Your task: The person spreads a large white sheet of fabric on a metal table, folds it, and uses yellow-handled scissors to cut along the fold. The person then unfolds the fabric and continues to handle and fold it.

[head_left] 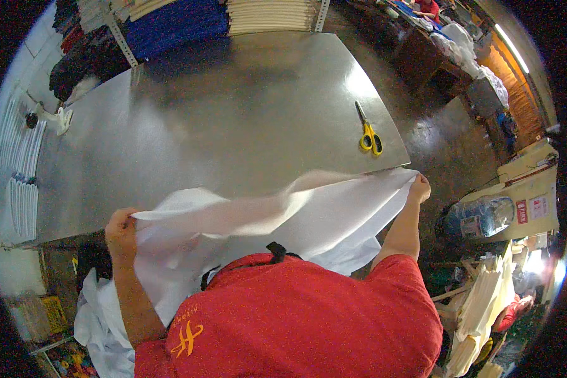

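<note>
A wide sheet of white fabric (264,217) is stretched between my two hands along the near edge of the grey metal table (233,113). My left hand (120,228) is closed on its left corner. At the table's right corner, my right hand (420,188) pinches the other end of the upper edge. Between them the edge ripples and is slightly blurred. The lower part of the cloth hangs in front of me, partly hidden by my red-sleeved body. Yellow-handled scissors (370,133) lie on the table, beyond my right hand.
Folded white stacks (22,157) line the table's left end. Blue fabric stacks (176,28) and cream stacks (271,16) stand along the far edge. More white cloth (97,321) hangs at lower left. A plastic-wrapped blue bundle (479,216) sits at right. Other people in red are at far right.
</note>
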`<control>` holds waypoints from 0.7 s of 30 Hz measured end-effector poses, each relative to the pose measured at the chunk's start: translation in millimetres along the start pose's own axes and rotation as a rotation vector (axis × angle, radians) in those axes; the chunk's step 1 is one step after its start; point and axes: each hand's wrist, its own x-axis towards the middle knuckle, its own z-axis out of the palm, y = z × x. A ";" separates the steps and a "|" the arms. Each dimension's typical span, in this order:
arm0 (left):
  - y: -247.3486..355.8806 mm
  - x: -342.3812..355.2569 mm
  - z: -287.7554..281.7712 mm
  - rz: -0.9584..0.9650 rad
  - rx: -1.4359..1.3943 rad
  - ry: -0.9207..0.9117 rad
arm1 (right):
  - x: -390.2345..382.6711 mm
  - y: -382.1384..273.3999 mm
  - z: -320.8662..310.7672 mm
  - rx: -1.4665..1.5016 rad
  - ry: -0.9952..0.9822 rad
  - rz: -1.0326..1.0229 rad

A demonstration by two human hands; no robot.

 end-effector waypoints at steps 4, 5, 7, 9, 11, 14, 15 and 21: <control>-87.9 -27.5 -16.2 -0.114 0.249 0.008 | 14.0 4.6 13.9 -0.089 -0.057 -0.103; -106.7 -42.5 -17.0 -0.111 0.286 -0.026 | 15.3 5.0 17.6 -0.057 -0.137 -0.161; -136.1 -73.3 -11.2 -0.173 0.346 -0.117 | 16.8 3.6 25.5 -0.084 -0.225 -0.242; -157.7 -96.9 3.8 -0.354 0.398 -0.254 | 15.9 -0.1 31.9 -0.116 -0.179 -0.271; -173.0 -119.0 22.6 -0.455 0.365 -0.403 | 14.9 -5.1 34.8 -0.147 -0.140 -0.229; -191.2 -157.8 42.9 -0.540 0.208 -0.559 | 16.9 -8.4 33.6 -0.106 -0.156 -0.145; -196.3 -173.6 44.7 -0.520 0.256 -0.622 | 18.9 -7.3 32.6 -0.143 -0.158 -0.073; -222.3 -214.7 34.6 -0.413 0.447 -0.546 | 44.0 20.8 42.0 -0.158 -0.336 -0.326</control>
